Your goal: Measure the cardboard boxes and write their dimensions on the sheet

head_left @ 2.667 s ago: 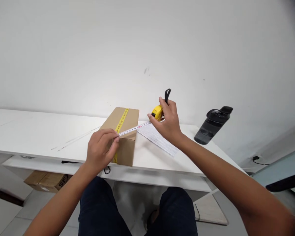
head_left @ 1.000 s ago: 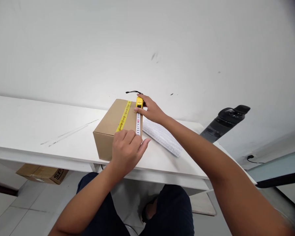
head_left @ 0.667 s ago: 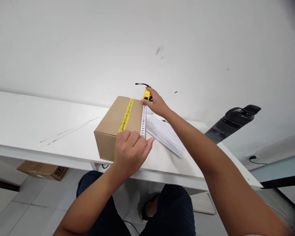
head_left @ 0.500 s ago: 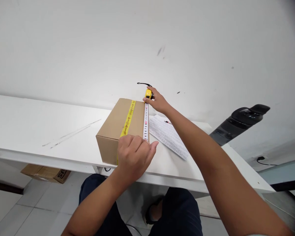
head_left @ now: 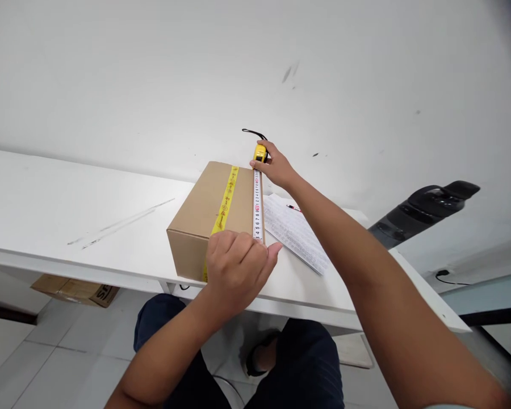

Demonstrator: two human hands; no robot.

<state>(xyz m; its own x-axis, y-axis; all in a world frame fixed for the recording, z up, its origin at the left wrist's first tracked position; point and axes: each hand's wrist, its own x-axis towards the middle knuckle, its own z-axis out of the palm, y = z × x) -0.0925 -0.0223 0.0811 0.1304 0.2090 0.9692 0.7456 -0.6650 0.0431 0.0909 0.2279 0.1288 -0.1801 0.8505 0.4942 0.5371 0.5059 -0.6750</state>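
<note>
A cardboard box (head_left: 193,207) with a strip of yellow printed tape (head_left: 223,213) along its top sits near the front of the white table. My right hand (head_left: 277,166) grips the yellow case of a tape measure (head_left: 260,151) at the box's far edge, its black wrist strap hanging off behind. The white tape blade (head_left: 257,207) runs along the top near the box's right edge. At the near edge my left hand (head_left: 241,270) is closed over the blade's end, thumb pointing right; the tip itself is hidden under the fingers.
Written papers (head_left: 296,230) with a pen (head_left: 293,208) on them lie right of the box. A dark water bottle (head_left: 421,213) stands farther right, beyond my right forearm. Under the table is another carton (head_left: 74,289). A white wall (head_left: 153,74) rises behind the table (head_left: 123,196).
The view has shifted slightly. Both hands keep their grip on the tape measure, and the blade stays stretched over the box.
</note>
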